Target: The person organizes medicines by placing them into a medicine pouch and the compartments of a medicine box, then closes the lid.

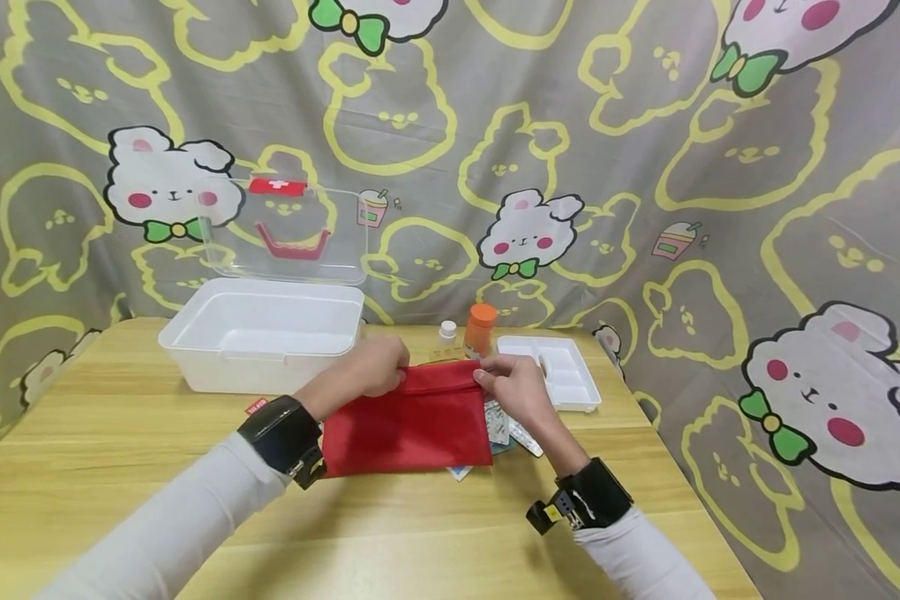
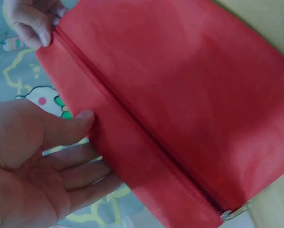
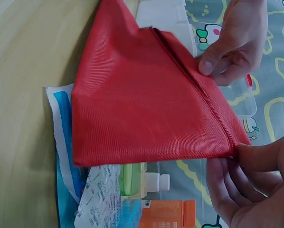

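A flat red zipper pouch (image 1: pixel 412 429) is held up over the table by its top edge. My left hand (image 1: pixel 378 367) pinches that edge near the middle, thumb on the near face and fingers behind, as the left wrist view shows. At the upper right corner, my right hand (image 1: pixel 517 387) pinches the pouch between thumb and fingers. The zipper (image 2: pixel 132 118) runs just below the top edge, its metal pull (image 2: pixel 234 212) at the left end. Behind the pouch's right side lie blister packs (image 3: pixel 101 197) and a blue-and-white packet (image 3: pixel 68 137), partly hidden.
A white box (image 1: pixel 262 375) with its clear lid (image 1: pixel 285 242) raised stands at the back left. An orange bottle (image 1: pixel 480 332), a small white-capped bottle (image 1: pixel 447 333) and a white compartment tray (image 1: pixel 581 383) are at the back right. A patterned curtain hangs behind the wooden table (image 1: pixel 420 542).
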`<state>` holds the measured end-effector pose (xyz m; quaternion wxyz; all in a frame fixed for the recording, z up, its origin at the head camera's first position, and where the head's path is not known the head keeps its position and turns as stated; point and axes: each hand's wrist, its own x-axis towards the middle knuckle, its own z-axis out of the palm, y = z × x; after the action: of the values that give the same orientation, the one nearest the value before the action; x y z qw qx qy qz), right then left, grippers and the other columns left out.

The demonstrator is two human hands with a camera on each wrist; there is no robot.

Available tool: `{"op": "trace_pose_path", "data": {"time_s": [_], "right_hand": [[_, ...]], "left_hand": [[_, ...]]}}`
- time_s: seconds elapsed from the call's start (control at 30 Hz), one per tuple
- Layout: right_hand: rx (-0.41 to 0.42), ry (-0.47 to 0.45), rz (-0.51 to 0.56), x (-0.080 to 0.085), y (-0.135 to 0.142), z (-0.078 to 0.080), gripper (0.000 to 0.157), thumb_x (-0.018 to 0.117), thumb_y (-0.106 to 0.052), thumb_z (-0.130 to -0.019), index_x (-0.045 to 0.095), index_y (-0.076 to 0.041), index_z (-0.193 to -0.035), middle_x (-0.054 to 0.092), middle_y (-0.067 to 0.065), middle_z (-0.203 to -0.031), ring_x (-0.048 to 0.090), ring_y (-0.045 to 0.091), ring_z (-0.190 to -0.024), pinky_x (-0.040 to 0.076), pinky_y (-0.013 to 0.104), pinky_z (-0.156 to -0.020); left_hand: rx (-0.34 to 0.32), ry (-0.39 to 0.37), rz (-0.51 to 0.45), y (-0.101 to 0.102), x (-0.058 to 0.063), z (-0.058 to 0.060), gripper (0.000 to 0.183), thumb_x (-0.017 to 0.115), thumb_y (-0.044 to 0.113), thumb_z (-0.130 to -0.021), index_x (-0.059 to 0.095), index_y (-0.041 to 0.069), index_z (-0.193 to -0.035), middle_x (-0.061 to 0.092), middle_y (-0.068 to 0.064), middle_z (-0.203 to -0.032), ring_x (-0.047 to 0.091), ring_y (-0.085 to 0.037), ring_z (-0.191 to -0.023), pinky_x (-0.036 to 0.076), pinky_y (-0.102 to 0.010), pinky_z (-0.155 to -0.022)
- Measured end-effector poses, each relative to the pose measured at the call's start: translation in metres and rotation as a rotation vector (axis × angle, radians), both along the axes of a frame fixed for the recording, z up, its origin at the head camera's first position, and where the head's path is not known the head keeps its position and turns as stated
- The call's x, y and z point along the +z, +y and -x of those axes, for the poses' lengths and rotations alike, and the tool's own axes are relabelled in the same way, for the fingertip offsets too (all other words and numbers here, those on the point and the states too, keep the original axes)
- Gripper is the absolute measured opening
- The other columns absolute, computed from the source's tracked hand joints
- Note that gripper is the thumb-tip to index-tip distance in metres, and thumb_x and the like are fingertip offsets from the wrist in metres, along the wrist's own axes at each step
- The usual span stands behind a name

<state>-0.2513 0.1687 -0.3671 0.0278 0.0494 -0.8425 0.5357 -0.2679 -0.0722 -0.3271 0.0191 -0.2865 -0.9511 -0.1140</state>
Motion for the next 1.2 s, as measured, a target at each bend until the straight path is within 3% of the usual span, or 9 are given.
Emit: {"op": "trace_pose_path", "data": {"time_s": [0.17,0.33,0.43,0.53,0.63,0.77,0.87,0.97,1.2], "right_hand": [[-0.046,0.044,-0.058,0.006,-0.003,0.001,0.018,0.071,-0.011,-0.092,0.076,-0.001,-0.105,0.076,0.014,-0.092,0.073,0.019,-0.076,0.063,0.040,-0.075],[-0.115,0.095,-0.107,0.012,-0.006,0.001,0.030,0.073,-0.024,-0.092,0.071,-0.007,-0.117,0.077,0.011,-0.101,0.073,0.023,-0.095,0.058,0.036,-0.081],[-0.162,0.132,-0.109,0.014,-0.008,0.000,0.037,0.074,-0.029,-0.092,0.066,-0.008,-0.121,0.075,0.011,-0.102,0.071,0.025,-0.100,0.055,0.036,-0.079],[-0.162,0.149,-0.087,0.012,-0.011,-0.002,0.037,0.074,-0.030,-0.093,0.064,-0.005,-0.118,0.074,0.013,-0.100,0.070,0.026,-0.096,0.054,0.033,-0.075],[-0.099,0.125,-0.065,0.009,-0.017,-0.004,0.032,0.071,-0.031,-0.095,0.065,-0.005,-0.113,0.074,0.014,-0.096,0.070,0.023,-0.085,0.054,0.030,-0.070],[0.038,0.035,-0.035,0.003,-0.031,-0.008,0.036,0.067,-0.034,-0.098,0.067,-0.005,-0.118,0.075,0.012,-0.089,0.072,0.026,-0.075,0.059,0.034,-0.068],[0.151,-0.041,-0.025,-0.001,-0.043,-0.011,0.044,0.064,-0.037,-0.100,0.064,-0.004,-0.128,0.075,0.012,-0.089,0.074,0.033,-0.080,0.063,0.041,-0.073],[0.236,-0.100,-0.014,-0.003,-0.056,-0.013,0.050,0.063,-0.039,-0.100,0.061,-0.003,-0.134,0.076,0.014,-0.094,0.075,0.036,-0.087,0.063,0.045,-0.078],[0.292,-0.152,-0.005,-0.005,-0.072,-0.014,0.055,0.064,-0.040,-0.099,0.057,-0.004,-0.141,0.078,0.014,-0.097,0.075,0.019,-0.079,0.061,0.047,-0.085]], "left_hand": [[-0.048,0.004,-0.006,-0.005,0.016,0.000,0.020,0.072,0.003,-0.082,0.071,0.010,-0.063,0.066,0.003,-0.063,0.058,-0.016,-0.063,0.054,-0.032,-0.064],[-0.027,-0.035,-0.009,-0.008,0.035,0.001,0.011,0.075,0.007,-0.084,0.079,0.010,-0.075,0.073,-0.001,-0.073,0.067,-0.023,-0.073,0.059,-0.039,-0.072],[-0.015,-0.026,-0.028,-0.010,0.044,0.001,0.019,0.073,0.006,-0.084,0.073,0.010,-0.065,0.064,0.004,-0.063,0.057,-0.016,-0.063,0.053,-0.033,-0.063],[-0.009,-0.010,-0.043,-0.011,0.050,0.000,0.037,0.064,-0.001,-0.080,0.049,0.013,-0.049,0.037,0.008,-0.050,0.029,-0.010,-0.053,0.031,-0.025,-0.049],[0.023,-0.027,-0.047,-0.011,0.054,-0.003,0.044,0.057,-0.004,-0.078,0.032,0.017,-0.048,0.021,0.006,-0.051,0.016,-0.010,-0.054,0.017,-0.023,-0.048],[0.077,-0.094,-0.048,-0.008,0.054,-0.006,0.045,0.059,-0.002,-0.080,0.037,0.017,-0.046,0.033,0.007,-0.043,0.034,-0.006,-0.041,0.025,-0.018,-0.041],[0.084,-0.132,-0.031,-0.004,0.051,-0.008,0.044,0.060,-0.003,-0.079,0.040,0.017,-0.046,0.043,0.007,-0.041,0.047,-0.005,-0.039,0.030,-0.017,-0.039],[0.068,-0.132,-0.028,0.000,0.048,-0.011,0.042,0.061,-0.003,-0.078,0.041,0.016,-0.046,0.048,0.005,-0.041,0.051,-0.005,-0.038,0.030,-0.017,-0.038],[0.076,-0.183,-0.085,0.008,0.046,-0.018,0.023,0.064,-0.004,-0.081,0.062,0.006,-0.061,0.061,-0.003,-0.048,0.061,-0.009,-0.043,0.042,-0.018,-0.038]]}}
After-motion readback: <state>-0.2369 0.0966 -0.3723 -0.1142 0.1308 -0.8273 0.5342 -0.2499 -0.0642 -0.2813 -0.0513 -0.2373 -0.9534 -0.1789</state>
